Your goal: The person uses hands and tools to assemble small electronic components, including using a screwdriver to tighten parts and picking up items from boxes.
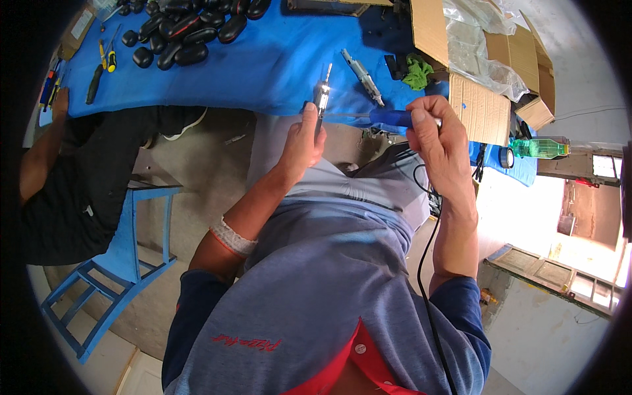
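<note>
My left hand (pixel 303 148) holds up a slim device (pixel 322 99), with a shiny metal body and a thin rod at its top; its exact kind is unclear. Wrapped in my right hand (pixel 444 141) is a screwdriver (pixel 391 118) with a blue handle. Its thin shaft points left and reaches the device near my left thumb; whether the tip touches is too small to tell. Beyond my hands, a similar long grey mechanism (pixel 362 76) lies on the blue cloth (pixel 276 59) covering the table.
Several black rounded cases (pixel 191 54) pile up at the far left, near a dark-handled screwdriver (pixel 94 84) and yellow-handled tools (pixel 112 62). A green rag (pixel 417 72) lies beside open cardboard boxes (pixel 479 105). Another person's arm (pixel 41 161) and a blue chair (pixel 122 247) are left.
</note>
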{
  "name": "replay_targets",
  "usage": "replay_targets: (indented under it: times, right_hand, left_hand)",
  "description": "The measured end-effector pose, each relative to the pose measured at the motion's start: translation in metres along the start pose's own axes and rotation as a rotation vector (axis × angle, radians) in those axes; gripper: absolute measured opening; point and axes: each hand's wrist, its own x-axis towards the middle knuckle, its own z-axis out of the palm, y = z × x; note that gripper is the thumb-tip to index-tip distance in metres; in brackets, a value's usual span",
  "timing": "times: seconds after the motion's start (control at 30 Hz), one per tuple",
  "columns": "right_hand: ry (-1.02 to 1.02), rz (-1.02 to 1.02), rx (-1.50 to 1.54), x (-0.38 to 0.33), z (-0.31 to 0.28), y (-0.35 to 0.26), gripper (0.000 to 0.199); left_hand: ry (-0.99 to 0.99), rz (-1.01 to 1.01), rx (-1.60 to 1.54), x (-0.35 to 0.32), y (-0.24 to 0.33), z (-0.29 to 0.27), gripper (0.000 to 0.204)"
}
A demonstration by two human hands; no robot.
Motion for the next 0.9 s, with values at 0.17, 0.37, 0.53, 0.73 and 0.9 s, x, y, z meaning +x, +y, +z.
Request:
replay_targets:
  times: [0.17, 0.37, 0.53, 0.73, 0.9]
  right_hand:
    - [0.012, -0.077, -0.059, -0.006, 0.005, 0.002, 0.021]
    - [0.013, 0.083, -0.14, -0.008, 0.0, -0.003, 0.032]
    - [-0.001, -0.001, -0.104, -0.007, -0.003, 0.007, 0.024]
    - [-0.076, -0.118, -0.202, -0.004, -0.009, 0.015, 0.017]
    - [-0.15, 0.051, -0.264, -0.006, -0.01, -0.014, 0.015]
  left_hand:
    - [-0.013, -0.003, -0.01, 0.001, -0.001, 0.0, 0.062]
    - [-0.008, -0.001, 0.0, 0.0, -0.001, -0.001, 0.062]
    - [0.001, 0.001, 0.006, -0.003, 0.003, 0.003, 0.062]
    - [0.057, -0.003, 0.008, -0.002, 0.006, 0.004, 0.063]
    - [0.122, -0.018, 0.067, 0.001, 0.001, -0.001, 0.065]
